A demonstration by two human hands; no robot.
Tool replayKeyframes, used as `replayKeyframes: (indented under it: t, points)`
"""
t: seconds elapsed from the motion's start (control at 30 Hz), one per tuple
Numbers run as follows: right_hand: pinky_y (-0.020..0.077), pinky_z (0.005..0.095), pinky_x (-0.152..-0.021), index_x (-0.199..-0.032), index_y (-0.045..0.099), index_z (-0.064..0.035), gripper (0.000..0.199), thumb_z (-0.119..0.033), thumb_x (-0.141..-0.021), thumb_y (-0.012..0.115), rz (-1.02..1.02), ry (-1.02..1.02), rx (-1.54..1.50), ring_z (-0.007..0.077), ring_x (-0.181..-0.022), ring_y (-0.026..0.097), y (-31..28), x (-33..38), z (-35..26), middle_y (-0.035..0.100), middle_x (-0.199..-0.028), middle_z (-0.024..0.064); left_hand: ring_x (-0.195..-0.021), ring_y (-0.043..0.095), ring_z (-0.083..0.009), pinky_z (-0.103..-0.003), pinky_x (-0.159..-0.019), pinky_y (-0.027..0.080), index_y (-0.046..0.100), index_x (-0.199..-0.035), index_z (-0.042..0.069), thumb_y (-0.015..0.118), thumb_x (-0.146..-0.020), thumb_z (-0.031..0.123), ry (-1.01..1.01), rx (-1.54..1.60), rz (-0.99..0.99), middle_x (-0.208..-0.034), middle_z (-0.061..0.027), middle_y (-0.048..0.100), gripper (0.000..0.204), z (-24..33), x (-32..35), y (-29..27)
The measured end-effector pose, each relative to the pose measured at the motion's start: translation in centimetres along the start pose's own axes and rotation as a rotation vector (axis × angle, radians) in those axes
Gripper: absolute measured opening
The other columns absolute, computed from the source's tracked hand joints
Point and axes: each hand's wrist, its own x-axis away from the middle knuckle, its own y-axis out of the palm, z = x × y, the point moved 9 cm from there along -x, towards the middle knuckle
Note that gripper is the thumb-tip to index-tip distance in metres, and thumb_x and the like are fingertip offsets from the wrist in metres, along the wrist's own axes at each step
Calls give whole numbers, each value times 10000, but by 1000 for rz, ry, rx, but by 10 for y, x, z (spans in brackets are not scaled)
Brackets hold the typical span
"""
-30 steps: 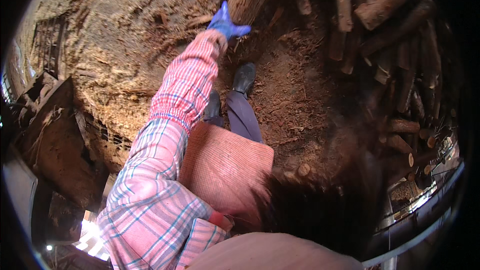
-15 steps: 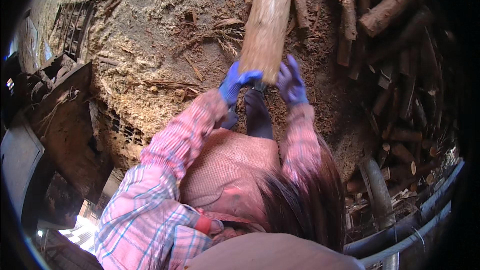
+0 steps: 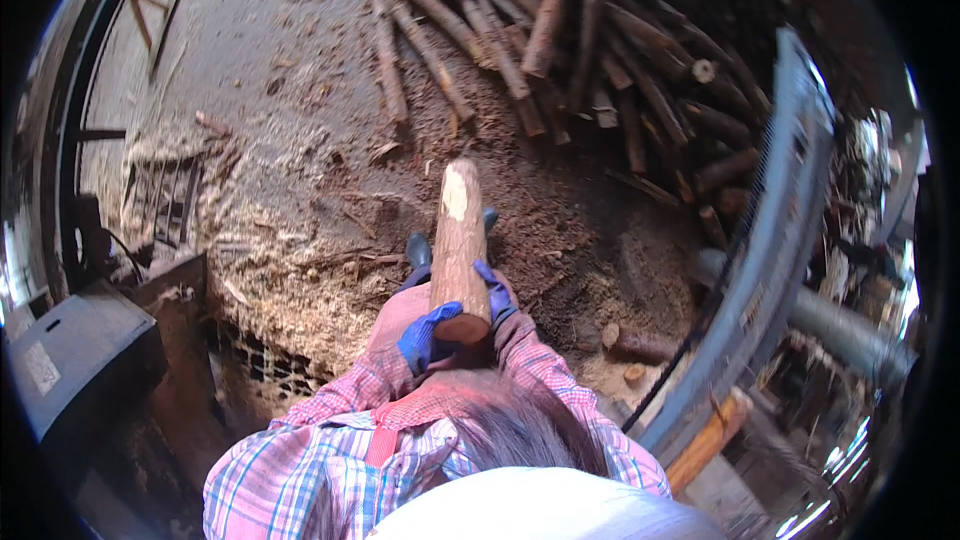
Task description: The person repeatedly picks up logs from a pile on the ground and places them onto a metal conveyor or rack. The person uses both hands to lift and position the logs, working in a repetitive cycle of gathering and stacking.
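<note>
A thick log [image 3: 457,250] points away from me over my legs, its near sawn end close to my body. A pale bare patch shows at its far end. My left hand [image 3: 425,333], in a blue glove, is closed around the left side of the near end. On the opposite side, my right hand [image 3: 493,292] grips the log a little farther up, also in a blue glove. Part of the right fingers is hidden by the log. Below the log are my dark boots [image 3: 420,250] on the sawdust-covered ground.
A heap of logs [image 3: 600,40] lies at the far right. A long blue-grey metal beam [image 3: 770,230] curves along the right side, with a grey pipe [image 3: 850,335] beside it. At left stand a dark metal box [image 3: 85,355] and a metal grating [image 3: 165,200]. Short log pieces [image 3: 640,343] lie at right.
The log has come closer to my body and now rests in both hands. My right hand, spread beside it before, has closed on it. The view has turned toward the log heap.
</note>
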Motion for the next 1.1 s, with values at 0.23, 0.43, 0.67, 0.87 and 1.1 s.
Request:
replayKeyframes:
  t: [0.23, 0.43, 0.67, 0.87, 1.1]
  points:
    - [492, 418, -903, -1255, 502, -10, 634, -415, -800, 678, -105, -452, 277, 274, -979, 614, 85, 234, -172, 623, -1106, 157, -929, 582, -158, -301, -807, 481, 505, -1254, -6, 656, -862, 293, 203, -761, -435, -1060, -73, 629, 516, -42, 28, 233]
    - [479, 346, -925, -1288, 456, -7, 722, -225, -702, 815, 308, -1222, 856, 215, -991, 597, 39, 523, -290, 595, -1128, 103, -1148, 520, -234, -339, -961, 452, 365, -1350, -2, 703, -845, 220, 385, -899, -488, -1270, -179, 509, 647, -111, -7, 320]
    - [444, 436, -946, -1438, 255, -108, 1069, -437, -596, 826, 1559, -1134, 1757, 369, -1109, 556, -145, 666, -319, 512, -1268, 239, -1184, 493, -236, -338, -998, 402, 395, -1330, -44, 700, -836, 340, 333, -1316, -360, -1282, -182, 507, 696, -149, -45, 275]
    - [434, 426, -958, -1432, 271, -111, 1057, -462, -591, 804, 1413, -1261, 1820, 402, -1152, 510, -181, 654, -293, 489, -1291, 248, -1166, 518, -259, -346, -995, 402, 401, -1335, -52, 703, -802, 439, 362, -1576, -107, -1281, -194, 522, 785, -95, -49, 202]
    - [392, 414, -1005, -1328, 418, -71, 749, -284, -702, 771, 1911, -1298, 1802, 300, -1193, 483, -80, 599, -257, 490, -1301, 186, -1208, 496, -311, -362, -1013, 383, 441, -1310, -54, 661, -774, 529, 380, -1499, 134, -1307, -219, 504, 822, 10, -43, 88]
